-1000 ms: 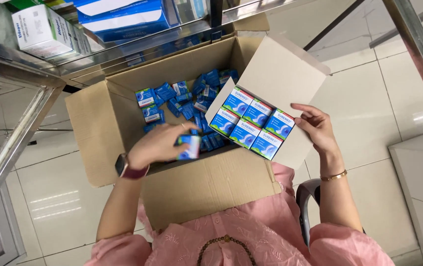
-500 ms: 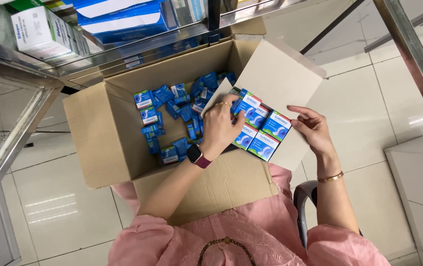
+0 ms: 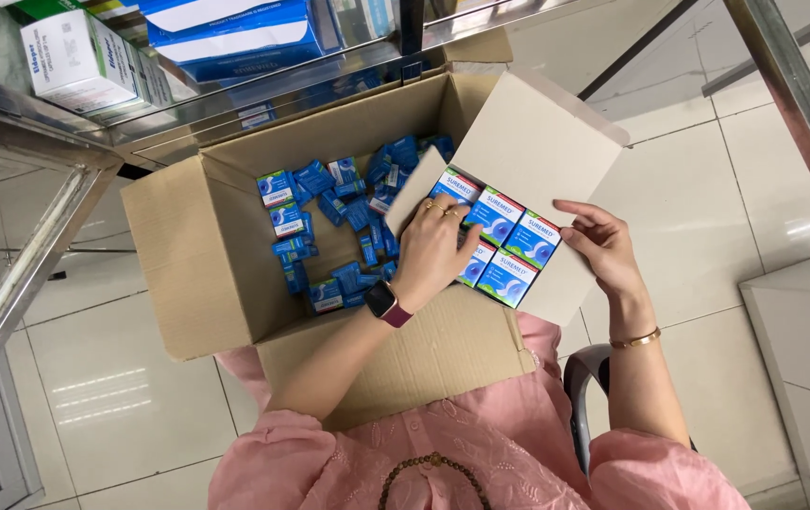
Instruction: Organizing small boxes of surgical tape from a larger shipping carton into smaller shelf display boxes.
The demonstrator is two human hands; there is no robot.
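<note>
Cardboard carton (image 3: 188,255) sits open on the person's lap, seen from the head view. Loose small blue packs (image 3: 329,227) lie jumbled on the carton floor, mostly toward its far and right side, bare cardboard showing in the middle. Right flap (image 3: 537,142) stands raised and tilted outward; a neat row of blue-and-white boxes (image 3: 509,246) lies against its inner face, two tiers deep. Near flap (image 3: 424,359) folds down over the pink-clothed lap. Above the carton's far edge, a metal-framed glass shelf (image 3: 37,123) carries a white box (image 3: 75,57) and a big blue box (image 3: 235,28). White cabinet (image 3: 801,359) stands right of the carton, well apart. White tiled floor (image 3: 103,397) all around.

Left hand (image 3: 433,250) reaches over the carton's near edge, wrist with a dark watch (image 3: 384,304), palm down, fingers curled onto the left end of the row on the flap, covering part of it; rings on the fingers. Whether it pinches one box, cannot tell. Right hand (image 3: 599,250) is outside the carton, fingers spread and flat against the flap's right edge, touching the row's right end; gold bangle (image 3: 636,338) on the wrist.
</note>
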